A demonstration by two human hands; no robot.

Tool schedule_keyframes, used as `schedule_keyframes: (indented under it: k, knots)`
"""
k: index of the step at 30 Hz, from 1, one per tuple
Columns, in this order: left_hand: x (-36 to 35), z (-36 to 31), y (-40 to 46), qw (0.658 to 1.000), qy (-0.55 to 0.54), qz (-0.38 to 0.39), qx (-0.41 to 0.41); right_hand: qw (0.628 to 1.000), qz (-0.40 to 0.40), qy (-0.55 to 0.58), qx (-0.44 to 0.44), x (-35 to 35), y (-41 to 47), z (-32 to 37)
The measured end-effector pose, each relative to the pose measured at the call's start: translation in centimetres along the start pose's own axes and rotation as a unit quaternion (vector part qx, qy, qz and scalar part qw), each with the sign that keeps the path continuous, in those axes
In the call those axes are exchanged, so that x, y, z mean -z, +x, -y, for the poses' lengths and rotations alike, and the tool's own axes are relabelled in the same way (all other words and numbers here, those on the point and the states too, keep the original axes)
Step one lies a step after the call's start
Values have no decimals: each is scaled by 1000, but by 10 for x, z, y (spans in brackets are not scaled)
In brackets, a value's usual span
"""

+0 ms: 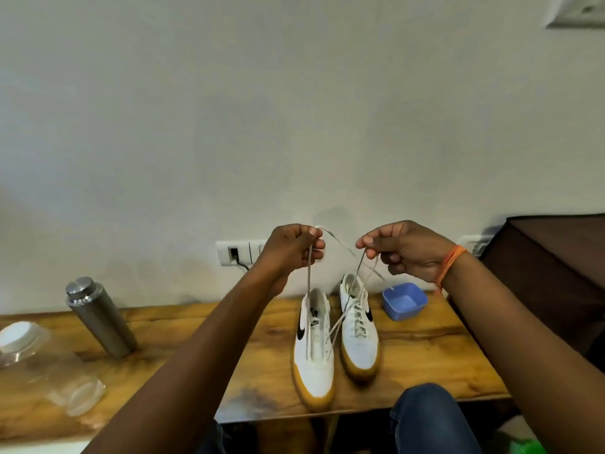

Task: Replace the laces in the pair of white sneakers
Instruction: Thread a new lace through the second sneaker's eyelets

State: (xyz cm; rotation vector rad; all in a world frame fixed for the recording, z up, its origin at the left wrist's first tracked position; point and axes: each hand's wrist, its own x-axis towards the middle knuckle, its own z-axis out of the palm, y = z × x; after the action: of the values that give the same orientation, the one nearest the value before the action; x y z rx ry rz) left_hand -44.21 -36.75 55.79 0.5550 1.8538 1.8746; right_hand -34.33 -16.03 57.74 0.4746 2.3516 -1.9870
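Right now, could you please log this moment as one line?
left hand: pinches lace | right hand: pinches lace | left sneaker: lace through bottom eyelets

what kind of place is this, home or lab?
Probably a home room. A wooden table stands against a plain wall with a switch and socket plate; on it sit a steel bottle, a blue plastic bowl and the white sneakers being laced.

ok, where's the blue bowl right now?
Head view, right side: the blue bowl sits on the wooden table near the wall, just right of the laced sneaker, below the right hand.
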Motion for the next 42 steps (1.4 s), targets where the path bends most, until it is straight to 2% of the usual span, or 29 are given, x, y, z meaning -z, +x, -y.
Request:
schedule_keyframes:
  k: [7, 17, 22, 28, 34, 38, 42]
  knots:
    - [-13, -59, -6, 999, 10, 9, -49, 996, -14, 82, 41, 4, -19, 80]
    - [-25, -108, -19, 990, 18, -14, -141, 983, 15, 169, 74, 1, -38, 132]
    - [-29, -123, -23, 984, 16, -26, -175, 982, -46, 123, 139, -8, -41, 135]
    - [-35, -132, -24, 976, 5, -52, -210, 958, -126, 98, 237, -21, -38, 132]
    - [-40, -132, -25, 971, -27, -84, -222, 935, -165, 180, 258, -45, -31, 128]
    - [-35, -133, -24, 974, -41, -75, -209, 929, -160, 204, 265, -52, -28, 123]
    - [-12, -119, -15, 979, -44, -97, -172, 926, -148, 247, 243, -40, -23, 102]
